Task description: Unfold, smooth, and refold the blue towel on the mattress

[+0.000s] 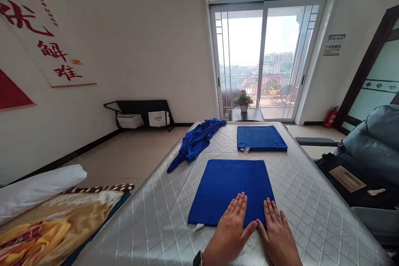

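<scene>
The flat, royal-blue rectangular fabric cloth (230,183) lies at the lower centre of the frame. I see a small white fabric tag (198,227) projecting from its near-left edge. I cannot tell how many layers the cloth has.

Fault risks, in my judgement: uneven pressure from the two hands could skew the cloth or raise wrinkles; a forward push could slide it over the cover toward the stack beyond; an inward drag at the right edge could buckle that corner.

Grip state: I observe both bare hands palm down, fingers extended, neither closed around anything. The left hand (232,224) rests its fingers on the near part of the cloth. The right hand (276,222) lies at the near-right corner, fingers along the edge; I cannot verify how much of it bears on fabric. The thumbs nearly meet. I cannot measure the pressure.

Beyond the cloth, right of centre, sits a neat stack of folded blue cloth (262,138). Left of it lies a crumpled, glossy-looking blue cloth (199,139), near the left edge of the silver, diamond-quilted table cover (149,216). A white-framed sliding glass door (264,58) occupies the upper right.
</scene>
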A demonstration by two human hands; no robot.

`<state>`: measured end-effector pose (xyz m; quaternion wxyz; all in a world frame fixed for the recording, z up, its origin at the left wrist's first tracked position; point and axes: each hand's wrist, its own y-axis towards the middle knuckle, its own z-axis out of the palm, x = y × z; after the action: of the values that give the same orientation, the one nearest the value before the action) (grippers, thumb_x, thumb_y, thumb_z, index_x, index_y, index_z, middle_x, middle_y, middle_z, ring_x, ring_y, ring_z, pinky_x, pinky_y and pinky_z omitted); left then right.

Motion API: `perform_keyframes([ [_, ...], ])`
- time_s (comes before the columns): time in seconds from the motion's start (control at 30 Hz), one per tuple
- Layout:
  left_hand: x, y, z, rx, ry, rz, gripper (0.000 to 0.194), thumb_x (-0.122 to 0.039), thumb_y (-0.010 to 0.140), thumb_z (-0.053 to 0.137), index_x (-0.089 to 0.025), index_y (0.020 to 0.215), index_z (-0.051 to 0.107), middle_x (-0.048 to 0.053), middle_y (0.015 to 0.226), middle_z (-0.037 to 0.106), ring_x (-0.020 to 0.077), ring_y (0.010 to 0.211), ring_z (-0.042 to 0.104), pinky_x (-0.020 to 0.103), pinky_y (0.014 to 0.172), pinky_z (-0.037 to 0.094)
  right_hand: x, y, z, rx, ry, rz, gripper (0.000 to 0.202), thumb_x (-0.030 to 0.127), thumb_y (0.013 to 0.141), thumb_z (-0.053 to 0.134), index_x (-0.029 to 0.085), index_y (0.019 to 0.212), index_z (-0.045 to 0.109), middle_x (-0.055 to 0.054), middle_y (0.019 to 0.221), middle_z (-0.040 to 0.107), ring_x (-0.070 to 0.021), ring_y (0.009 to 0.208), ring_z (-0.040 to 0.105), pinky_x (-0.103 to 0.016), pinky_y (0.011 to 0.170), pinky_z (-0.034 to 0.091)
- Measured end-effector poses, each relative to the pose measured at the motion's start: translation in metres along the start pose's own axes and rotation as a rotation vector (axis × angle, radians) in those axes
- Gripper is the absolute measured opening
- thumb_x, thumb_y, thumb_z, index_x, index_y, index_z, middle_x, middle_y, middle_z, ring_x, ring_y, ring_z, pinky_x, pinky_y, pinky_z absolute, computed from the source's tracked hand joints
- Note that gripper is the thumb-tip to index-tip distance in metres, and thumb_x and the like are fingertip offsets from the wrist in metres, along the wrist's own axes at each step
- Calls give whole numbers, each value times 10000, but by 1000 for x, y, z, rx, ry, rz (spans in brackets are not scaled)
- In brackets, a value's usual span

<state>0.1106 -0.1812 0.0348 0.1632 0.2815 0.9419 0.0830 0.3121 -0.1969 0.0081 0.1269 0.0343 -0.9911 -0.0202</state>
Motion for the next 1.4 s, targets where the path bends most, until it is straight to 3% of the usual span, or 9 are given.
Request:
perform_keyframes([
  [0.1,-31,13,13,73,-66,166,699,-530,1018,309,-226,1589,45,65,1635,203,241,1496,250,417,1206,310,-4,0,3,15,-29,-81,600,483,978,303,245,1522,384,-14,1628,182,-262,1516,110,-521,1224,128],
  [0.17,-31,12,19,76,-61,159,697,-536,1019,295,-209,1588,60,79,1628,222,250,1490,266,416,1198,322,-5,1,4,37,-47,-82,586,470,976,318,256,1515,400,-15,1626,190,-267,1513,118,-522,1225,127],
  [0.33,20,-17,22,40,64,-8,708,-573,1014,256,-182,1585,105,110,1620,238,270,1483,285,449,1179,344,1,6,1,54,-90,35,762,614,958,250,137,1552,294,-59,1628,172,-259,1512,130,-487,1234,138],
  [0.57,92,-81,7,-12,170,-338,742,-618,991,295,-214,1576,82,93,1627,227,280,1485,281,496,1178,345,0,5,0,55,-103,32,790,629,954,181,126,1555,280,-49,1636,154,-246,1517,92,-475,1239,114],
  [0.77,104,-99,0,-77,140,-428,713,-571,1003,323,-220,1571,73,86,1624,243,272,1476,302,495,1171,360,1,5,-2,52,-90,36,791,625,957,217,106,1551,275,-58,1635,161,-250,1516,103,-481,1239,132],
  [1.03,113,-95,20,-218,178,-426,600,-440,1020,324,-154,1546,291,119,1565,395,274,1423,410,492,1120,435,-6,8,-5,51,-134,-10,774,635,964,216,137,1555,251,-46,1630,170,-239,1510,152,-474,1233,160],
  [1.2,116,-95,23,-247,201,-424,550,-314,1004,296,-125,1513,382,133,1549,423,270,1406,439,495,1113,442,-1,39,-31,-28,-126,-86,710,596,985,182,191,1562,265,-26,1632,205,-213,1514,136,-456,1234,137],
  [1.3,111,-95,19,-238,197,-448,555,-315,991,323,-126,1507,399,135,1544,430,285,1406,437,514,1117,435,8,74,-48,12,-137,-93,686,538,997,186,159,1565,248,-49,1638,198,-206,1518,119,-447,1231,129],
  [1.4,109,-96,15,-227,205,-483,559,-351,996,328,-132,1504,406,134,1537,440,281,1404,440,509,1125,427,10,106,-46,59,-167,-58,670,464,998,219,106,1565,234,-93,1638,195,-217,1519,107,-446,1226,121],
])
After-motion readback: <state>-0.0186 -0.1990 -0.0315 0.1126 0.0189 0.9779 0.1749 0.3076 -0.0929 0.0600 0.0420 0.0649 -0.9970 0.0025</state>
